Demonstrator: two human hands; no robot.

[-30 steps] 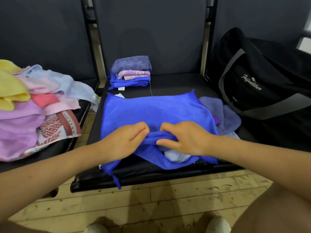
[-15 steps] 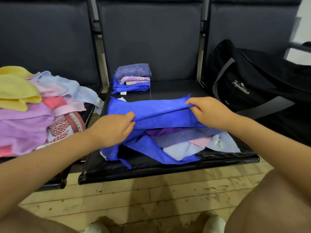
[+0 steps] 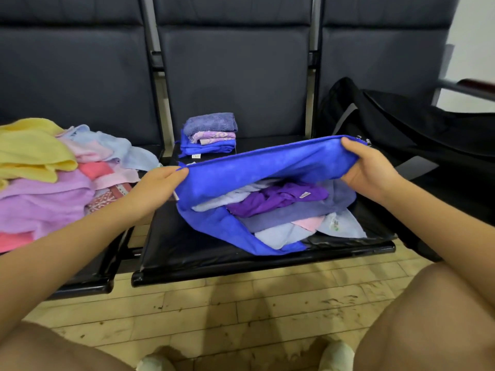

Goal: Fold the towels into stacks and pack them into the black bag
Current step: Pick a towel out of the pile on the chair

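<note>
Black waiting-room seats [image 3: 187,253] carry the work — the blue towel [image 3: 267,167], bunched a second ago, is now pinched taut above loose towels [image 3: 278,207] by left hand [image 3: 158,183] and right hand [image 3: 369,170], ready for folding.

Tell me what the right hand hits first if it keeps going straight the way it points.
Probably the black bag just beyond the right hand, which grips the blue towel; depth is unclear.

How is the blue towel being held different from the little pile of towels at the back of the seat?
The blue towel is unfolded, lifted and stretched between the left hand and the right hand; the little pile lies folded, stacked and untouched. The towel is one colour; the pile mixes purple, lilac and blue.
</note>
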